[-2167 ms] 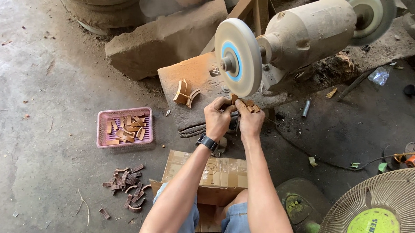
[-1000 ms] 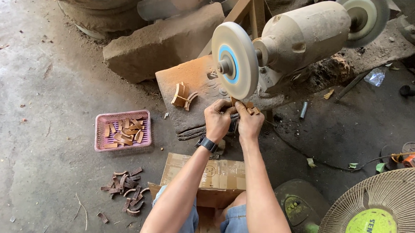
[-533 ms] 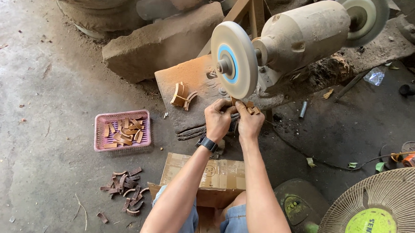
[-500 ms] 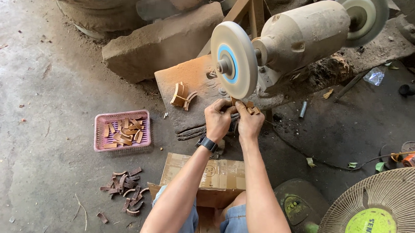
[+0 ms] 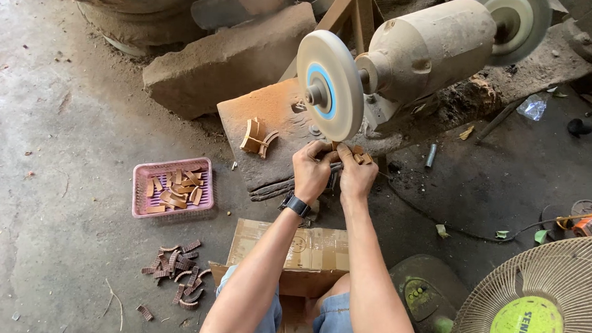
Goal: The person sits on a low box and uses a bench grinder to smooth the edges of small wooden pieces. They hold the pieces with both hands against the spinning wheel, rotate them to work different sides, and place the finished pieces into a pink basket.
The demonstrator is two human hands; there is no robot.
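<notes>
While the round buffing wheel [image 5: 329, 85] hangs above, both hands [image 5: 335, 172] pinch one small brown wooden piece [image 5: 358, 156].

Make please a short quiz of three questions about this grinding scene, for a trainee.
1. True or false: both hands hold a small wooden piece under the buffing wheel.
2. Which wrist carries the black watch?
3. The pink basket lies where? A) beside the fan B) on the floor above a loose pile of curved pieces.

Key: 1 true; 2 the left hand, not the right hand; 3 B.
</notes>
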